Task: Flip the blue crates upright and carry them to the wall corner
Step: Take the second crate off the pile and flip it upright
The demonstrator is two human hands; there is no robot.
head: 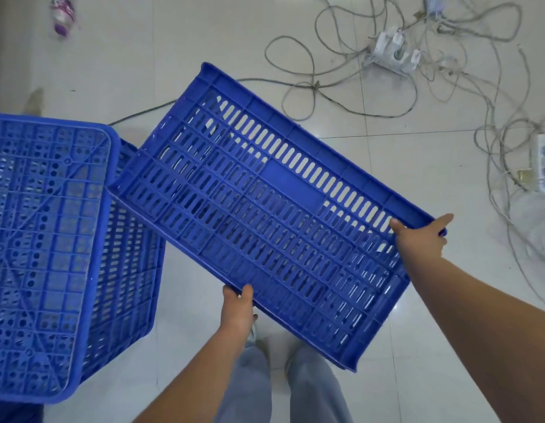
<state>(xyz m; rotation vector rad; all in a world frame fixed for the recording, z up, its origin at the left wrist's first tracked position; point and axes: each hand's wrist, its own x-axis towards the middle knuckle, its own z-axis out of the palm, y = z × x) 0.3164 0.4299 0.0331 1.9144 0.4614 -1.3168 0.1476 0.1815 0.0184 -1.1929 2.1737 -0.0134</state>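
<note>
Gripping a blue crate (pixel 265 209) held tilted above the floor (pixel 417 178), the left hand (pixel 237 309) pinches its near edge and the right hand (pixel 419 239) curls round its right corner. A second crate (pixel 51 254) sits bottom-up at the left, touching it. Cables (pixel 387 71) sprawl beyond.

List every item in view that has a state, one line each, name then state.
Held blue slotted plastic crate: lifted, tilted on its side, gripped by both hands.
Second blue plastic crate: upside down, base facing up, untouched.
Left hand: grips the held crate's near edge.
Right hand: grips the held crate's rim.
Grey cables: tangled loose on the tiled floor.
Plastic bottle: lying on the floor.
</note>
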